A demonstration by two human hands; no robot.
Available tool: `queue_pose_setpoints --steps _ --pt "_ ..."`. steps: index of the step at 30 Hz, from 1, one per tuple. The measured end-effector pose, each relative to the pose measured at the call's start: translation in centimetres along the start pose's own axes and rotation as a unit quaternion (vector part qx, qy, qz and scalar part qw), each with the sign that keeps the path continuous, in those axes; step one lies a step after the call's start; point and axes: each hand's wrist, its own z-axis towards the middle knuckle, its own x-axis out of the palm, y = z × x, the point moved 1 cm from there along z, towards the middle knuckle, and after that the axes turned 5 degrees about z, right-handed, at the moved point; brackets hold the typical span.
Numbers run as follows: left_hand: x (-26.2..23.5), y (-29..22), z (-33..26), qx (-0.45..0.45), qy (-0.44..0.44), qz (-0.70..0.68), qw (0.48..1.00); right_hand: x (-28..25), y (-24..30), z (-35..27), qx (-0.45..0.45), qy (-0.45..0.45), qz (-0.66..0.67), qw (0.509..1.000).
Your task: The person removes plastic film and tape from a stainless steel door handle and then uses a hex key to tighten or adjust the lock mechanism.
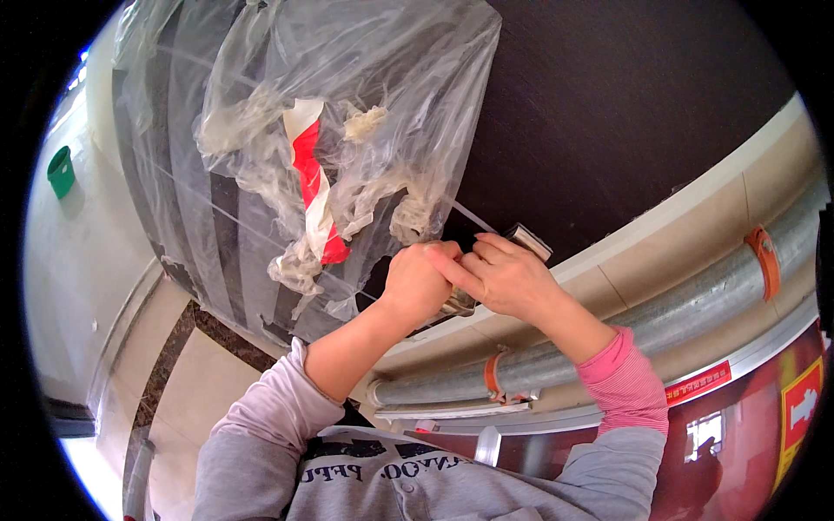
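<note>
My left hand [423,283] is closed, its fingers curled against my right hand; what is in them, if anything, is hidden. Close beside it, my right hand [512,278] bends its fingers over something I cannot make out, its thumb reaching to the left hand. A shiny silver piece [532,242] shows past the right fingers, and more shiny material [458,303] peeks out below the hands. Just beyond them lies a crumpled clear plastic sheet [417,87] on a dark panel [608,113]. A twisted red-and-white striped tape [314,187] rests on the sheet.
A grey pipe [573,339] with orange clamps [763,263] runs along the right, beside a pale ledge [704,178]. Nearer is a red glossy cabinet [738,451]. A green bin [61,172] stands far left, and tiled floor [204,391] spreads below it.
</note>
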Motion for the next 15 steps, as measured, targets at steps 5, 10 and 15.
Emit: queue_pose_setpoints --steps 5,10,15 --pt "0.2 0.6 -0.1 0.029 -0.010 0.007 0.999 -0.8 -0.5 0.8 -0.016 0.068 0.019 0.997" --pt "1.0 0.9 0.1 0.063 -0.076 -0.069 0.993 -0.7 -0.9 1.1 -0.013 0.060 0.039 0.997" --pt "-0.1 0.4 0.1 0.015 -0.004 -0.104 0.994 -0.8 -1.2 1.2 -0.022 0.083 0.076 0.993"
